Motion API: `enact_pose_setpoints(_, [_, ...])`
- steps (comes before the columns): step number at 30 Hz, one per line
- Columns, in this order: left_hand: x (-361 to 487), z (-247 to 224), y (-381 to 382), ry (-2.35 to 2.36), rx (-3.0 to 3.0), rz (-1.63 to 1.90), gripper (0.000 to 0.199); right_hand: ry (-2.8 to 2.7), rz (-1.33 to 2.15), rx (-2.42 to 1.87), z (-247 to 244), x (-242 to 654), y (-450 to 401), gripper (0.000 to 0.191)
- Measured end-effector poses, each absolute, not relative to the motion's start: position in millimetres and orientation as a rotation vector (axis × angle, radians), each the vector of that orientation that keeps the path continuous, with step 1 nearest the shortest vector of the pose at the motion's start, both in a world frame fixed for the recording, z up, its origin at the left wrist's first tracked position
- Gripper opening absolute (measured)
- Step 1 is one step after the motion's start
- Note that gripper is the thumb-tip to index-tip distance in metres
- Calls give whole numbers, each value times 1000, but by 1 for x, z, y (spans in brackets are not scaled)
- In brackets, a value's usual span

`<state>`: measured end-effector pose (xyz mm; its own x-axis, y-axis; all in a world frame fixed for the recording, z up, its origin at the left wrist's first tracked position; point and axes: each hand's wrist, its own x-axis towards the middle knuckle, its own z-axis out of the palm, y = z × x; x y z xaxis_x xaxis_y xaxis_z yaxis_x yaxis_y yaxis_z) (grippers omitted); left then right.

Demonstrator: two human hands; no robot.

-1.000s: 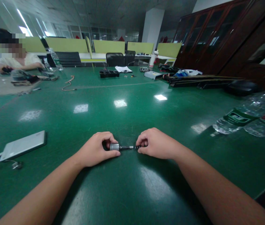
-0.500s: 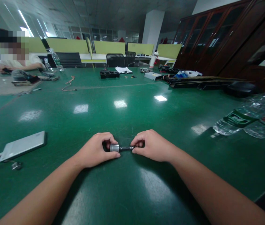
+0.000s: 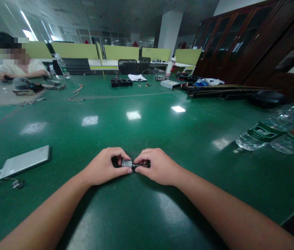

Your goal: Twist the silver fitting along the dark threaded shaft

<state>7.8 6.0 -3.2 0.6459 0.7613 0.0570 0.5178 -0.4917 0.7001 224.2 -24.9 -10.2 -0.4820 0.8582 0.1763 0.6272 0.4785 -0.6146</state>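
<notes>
A white slab (image 3: pixel 25 162) lies at nine o'clock from the left hand (image 3: pixel 103 169), which grips a metal cylinder (image 3: pixel 126 163). At the cylinder's three o'clock, the right hand (image 3: pixel 161 167) pinches a dark ribbed piece (image 3: pixel 133 166) on its slim shaft (image 3: pixel 144 165).

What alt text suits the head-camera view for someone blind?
A left hand holds a silver metal cylinder while the right hand pinches the slender dark part at its end, over a green tabletop. A flat, pale device lies left; green-labelled plastic bottles are at right.
</notes>
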Motion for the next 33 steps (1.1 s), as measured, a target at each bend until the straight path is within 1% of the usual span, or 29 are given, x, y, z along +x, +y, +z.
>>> enact_pose_setpoints(11, [8, -4, 6, 996, 2263, 486, 20, -2328, 581, -1212, -9, 223, -25, 11])
enact_pose_setpoints(33, [8, -2, 6, 998, 2278, 480, 19, -2359, 614, -1264, -2, 230, -27, 12])
